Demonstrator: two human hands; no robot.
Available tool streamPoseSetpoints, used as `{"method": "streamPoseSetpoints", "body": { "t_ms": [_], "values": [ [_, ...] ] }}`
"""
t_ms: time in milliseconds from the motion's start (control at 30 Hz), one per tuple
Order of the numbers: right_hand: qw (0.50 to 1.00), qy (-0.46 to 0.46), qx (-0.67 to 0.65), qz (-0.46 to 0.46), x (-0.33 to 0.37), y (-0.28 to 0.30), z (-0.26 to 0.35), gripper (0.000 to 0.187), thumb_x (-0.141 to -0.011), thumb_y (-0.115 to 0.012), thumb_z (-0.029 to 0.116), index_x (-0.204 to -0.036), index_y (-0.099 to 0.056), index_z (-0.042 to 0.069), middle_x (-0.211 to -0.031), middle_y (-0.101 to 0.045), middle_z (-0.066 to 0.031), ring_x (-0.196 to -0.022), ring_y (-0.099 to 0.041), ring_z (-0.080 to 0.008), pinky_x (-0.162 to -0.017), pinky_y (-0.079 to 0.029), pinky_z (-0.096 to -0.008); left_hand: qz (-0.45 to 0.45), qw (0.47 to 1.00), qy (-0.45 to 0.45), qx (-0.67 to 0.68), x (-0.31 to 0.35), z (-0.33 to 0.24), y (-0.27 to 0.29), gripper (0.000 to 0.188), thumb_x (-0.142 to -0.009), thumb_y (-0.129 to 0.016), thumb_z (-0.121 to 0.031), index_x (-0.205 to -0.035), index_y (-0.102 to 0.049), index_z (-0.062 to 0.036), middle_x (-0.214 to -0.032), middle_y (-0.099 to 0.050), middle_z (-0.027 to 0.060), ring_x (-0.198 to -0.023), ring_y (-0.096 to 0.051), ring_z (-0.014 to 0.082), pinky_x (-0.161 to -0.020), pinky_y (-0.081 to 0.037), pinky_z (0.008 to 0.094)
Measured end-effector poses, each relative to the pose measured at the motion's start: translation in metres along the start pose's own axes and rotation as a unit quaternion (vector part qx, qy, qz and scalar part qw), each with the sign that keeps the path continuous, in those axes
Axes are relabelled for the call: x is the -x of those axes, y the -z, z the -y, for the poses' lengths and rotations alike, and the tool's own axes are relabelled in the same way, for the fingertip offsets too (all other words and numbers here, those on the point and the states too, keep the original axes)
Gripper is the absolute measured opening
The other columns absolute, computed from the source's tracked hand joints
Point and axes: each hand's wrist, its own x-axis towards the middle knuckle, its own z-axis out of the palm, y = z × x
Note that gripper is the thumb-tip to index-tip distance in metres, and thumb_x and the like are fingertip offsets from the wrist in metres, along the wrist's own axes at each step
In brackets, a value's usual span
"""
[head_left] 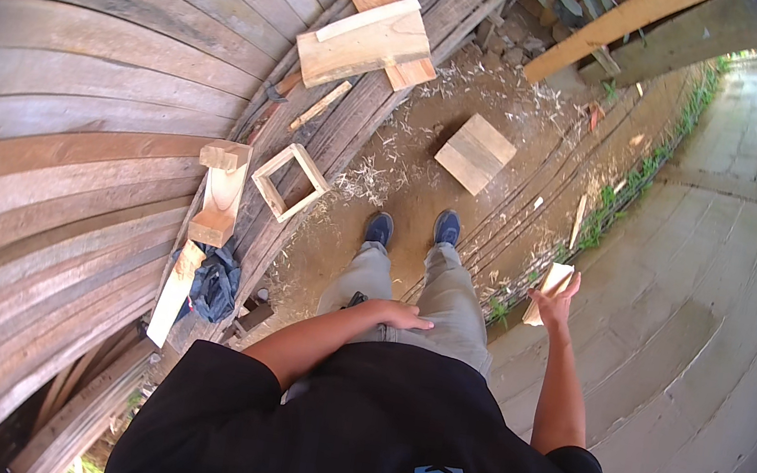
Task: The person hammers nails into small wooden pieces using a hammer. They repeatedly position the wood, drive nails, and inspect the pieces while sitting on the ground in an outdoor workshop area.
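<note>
Out to the right, my right hand (558,306) is closed round a short pale wood block (549,290), which stands up between thumb and fingers. My left hand (404,316) lies across the front of my trousers with its fingers fairly straight and nothing visible in it. Ahead of my shoes, a square wooden box (476,153) with a planked face rests on the dirt. On the plank bench to the left is a small open square wooden frame (291,183). Beside it stands a piece joined from thick boards (222,192).
Wide boards (366,46) are stacked on the bench's far end, near a thin stick (320,105). A dark plastic bag (215,283) and a pale board (174,293) lie at its near end. Shavings litter the dirt. A plank wall rises left, a grey wall (678,308) right.
</note>
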Motion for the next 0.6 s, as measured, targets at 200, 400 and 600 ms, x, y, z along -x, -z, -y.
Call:
{"method": "streamPoseSetpoints", "body": {
  "t_ms": [200,400,600],
  "values": [
    [0.99,-0.011,-0.138,-0.017,0.043,-0.052,-0.001,0.131,-0.069,-0.09,0.021,-0.16,0.004,0.006,-0.155,-0.033,-0.029,-0.141,-0.041,-0.041,-0.117,-0.035,-0.0438,0.057,0.998,-0.012,-0.003,0.067,0.002,0.009,0.074,-0.095,-0.043,-0.074,-0.117,-0.074,-0.0109,-0.122,-0.069,0.0217,-0.117,-0.063,0.0404,-0.101,-0.047,0.0476],
    [0.968,0.059,-0.244,0.028,0.034,-0.123,0.043,0.128,-0.071,-0.088,0.011,-0.159,0.006,0.008,-0.149,-0.036,-0.0272,-0.131,-0.047,-0.0337,-0.111,-0.04,-0.0417,0.081,0.994,-0.033,-0.061,0.101,0.017,-0.018,0.065,-0.098,-0.043,-0.068,-0.111,-0.074,-0.0113,-0.115,-0.071,0.0202,-0.113,-0.064,0.0411,-0.097,-0.049,0.0497],
    [0.929,0.092,-0.273,0.234,0.014,-0.159,0.163,0.124,-0.073,-0.08,0.002,-0.159,0.009,0.01,-0.131,-0.055,-0.0236,-0.113,-0.062,-0.0304,-0.097,-0.053,-0.0403,0.01,0.994,-0.076,0.079,0.047,0.043,0.04,0.081,-0.094,-0.06,-0.064,-0.149,-0.043,-0.0074,-0.131,-0.063,0.0231,-0.116,-0.065,0.0331,-0.096,-0.052,0.0431]
  ]
}}
